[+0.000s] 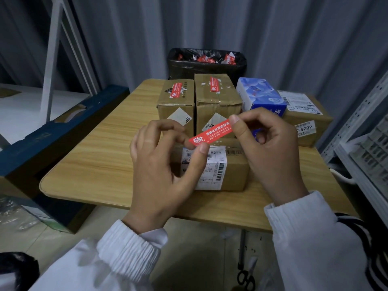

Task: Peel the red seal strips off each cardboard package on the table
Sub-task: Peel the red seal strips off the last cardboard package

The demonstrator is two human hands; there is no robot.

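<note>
A red seal strip (211,133) with white print is stretched in the air between both hands, above a low cardboard package (233,166) with a white shipping label. My left hand (161,171) pinches the strip's left end between thumb and finger. My right hand (270,143) pinches its right end. Behind stand two taller cardboard packages, the left one (175,99) and the right one (217,97), each with a red strip stuck on its top. A further labelled package (304,120) sits at the right.
A black-lined bin (206,66) holding crumpled red strips stands behind the wooden table (94,160). A blue tissue pack (260,95) lies among the packages. A metal shelf (365,148) flanks the right, a dark blue box (52,141) the left. Scissors (245,280) lie on the floor.
</note>
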